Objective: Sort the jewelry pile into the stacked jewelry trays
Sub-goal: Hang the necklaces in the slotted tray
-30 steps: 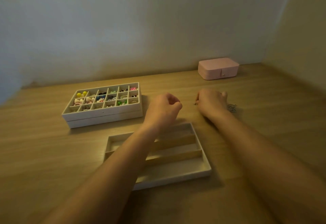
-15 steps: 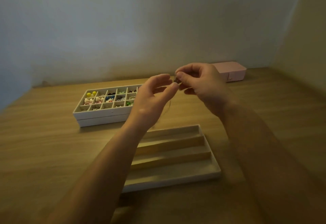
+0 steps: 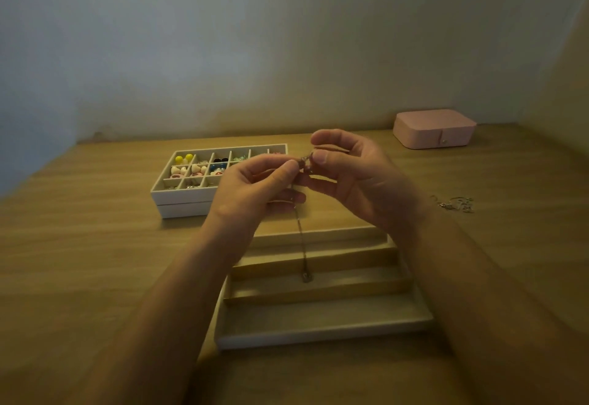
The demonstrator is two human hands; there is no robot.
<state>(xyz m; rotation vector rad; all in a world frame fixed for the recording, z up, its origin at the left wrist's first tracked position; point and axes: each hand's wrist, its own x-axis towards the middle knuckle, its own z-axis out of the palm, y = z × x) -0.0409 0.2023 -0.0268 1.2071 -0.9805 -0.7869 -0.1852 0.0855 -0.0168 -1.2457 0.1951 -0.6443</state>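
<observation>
Both hands are up over the table (image 3: 95, 261). Your left hand (image 3: 255, 191) and right hand (image 3: 360, 178) each pinch the top of a thin necklace (image 3: 301, 239) between thumb and fingertips. They're nearly touching each other, other fingers loosely curled. The chain hangs straight down from that pinch, and its little pendant (image 3: 307, 277) dangles over the middle slots of the slotted tray (image 3: 318, 337) in front of you. Can't tell if it touches the tray or hangs just above.

What I'd worry about: you look to be fiddling with a clasp or a knot up there, too blurry to say which. A chain that fine slips out of a fingertip pinch easily. If it drops, it'll probably bunch across a divider instead of lying along one slot. A swinging pendant could also snag a divider edge as you lower it, and tugging on a tangle may just tighten it.

Around you, the stacked trays (image 3: 191, 196) sit behind and to the left, the top one's small compartments holding colourful bits, partly hidden by your left hand. The rest of the jewelry pile (image 3: 455, 204) lies on the table just past your right wrist, so a careless forearm could sweep it. That pink box (image 3: 435, 129) sits shut by the wall, well apart. Only the dividers really stand in your way.
</observation>
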